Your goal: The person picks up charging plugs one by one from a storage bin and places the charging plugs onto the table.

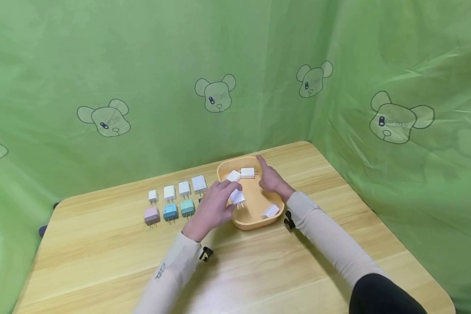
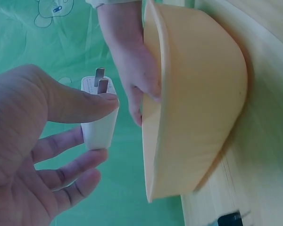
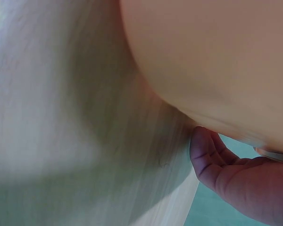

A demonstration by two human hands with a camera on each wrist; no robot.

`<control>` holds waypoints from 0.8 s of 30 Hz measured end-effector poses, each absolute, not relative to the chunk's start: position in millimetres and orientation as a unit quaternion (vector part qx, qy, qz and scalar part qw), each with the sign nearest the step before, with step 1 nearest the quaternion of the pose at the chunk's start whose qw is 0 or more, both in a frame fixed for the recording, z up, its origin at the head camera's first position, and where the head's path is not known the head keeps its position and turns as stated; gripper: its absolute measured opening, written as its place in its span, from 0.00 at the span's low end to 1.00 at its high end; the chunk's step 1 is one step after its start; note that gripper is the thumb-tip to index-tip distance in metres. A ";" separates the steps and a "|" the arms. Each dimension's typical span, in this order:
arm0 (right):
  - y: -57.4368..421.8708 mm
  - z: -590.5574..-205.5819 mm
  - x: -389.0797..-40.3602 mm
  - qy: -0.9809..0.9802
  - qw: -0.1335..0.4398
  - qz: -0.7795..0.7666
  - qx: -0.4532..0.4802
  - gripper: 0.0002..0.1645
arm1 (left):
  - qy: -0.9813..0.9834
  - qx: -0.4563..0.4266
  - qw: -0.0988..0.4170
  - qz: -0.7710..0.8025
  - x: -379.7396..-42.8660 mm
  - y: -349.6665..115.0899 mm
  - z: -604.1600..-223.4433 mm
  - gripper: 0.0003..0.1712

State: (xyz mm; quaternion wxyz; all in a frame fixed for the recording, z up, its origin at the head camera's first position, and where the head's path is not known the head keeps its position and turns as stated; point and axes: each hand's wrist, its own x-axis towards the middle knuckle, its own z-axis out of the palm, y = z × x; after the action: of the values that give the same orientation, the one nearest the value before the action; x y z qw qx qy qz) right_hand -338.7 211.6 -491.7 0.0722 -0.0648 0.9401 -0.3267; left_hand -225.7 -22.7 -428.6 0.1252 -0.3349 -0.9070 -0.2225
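Note:
My left hand (image 1: 215, 205) pinches a white charger plug (image 1: 237, 197) between thumb and fingers, over the left side of a peach-orange plastic basin (image 1: 248, 226). In the left wrist view the two metal prongs of this charger plug (image 2: 100, 125) point upward, beside the basin's rim (image 2: 162, 94). At the far right side of the basin, my right hand (image 1: 272, 179) grips the wall. Seen from the right wrist, its fingers (image 3: 205, 153) lie against the basin's outside. Inside the basin are more white charger plugs, two near the back and one white plug (image 1: 270, 211) at the front right.
Left of the basin, charger plugs stand in two rows on the wooden table (image 1: 102, 244). White ones, such as a white plug (image 1: 169, 192), form the back row. In front are a pink plug (image 1: 151, 215), a blue plug (image 1: 170, 211) and a mint-green plug (image 1: 187, 207). Green curtains (image 1: 161, 52) surround the table.

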 end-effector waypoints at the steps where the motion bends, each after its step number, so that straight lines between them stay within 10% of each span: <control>1: 211.5 -491.3 -338.6 0.940 0.073 -0.327 -0.064 0.63 | -0.908 -0.332 0.125 -0.223 -225.0 -25.4 -428.6 0.24; 24: 211.1 -489.2 -337.5 0.937 0.084 -0.332 -0.062 0.62 | -0.924 -0.270 0.140 -0.234 -211.7 -87.1 -430.6 0.27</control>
State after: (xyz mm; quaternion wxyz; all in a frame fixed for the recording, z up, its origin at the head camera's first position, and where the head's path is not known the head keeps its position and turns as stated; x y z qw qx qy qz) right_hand -337.5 211.1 -489.2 0.0838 -0.0625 0.9373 -0.3325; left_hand -211.7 -87.1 -430.6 0.1397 -0.2698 -0.9235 -0.2341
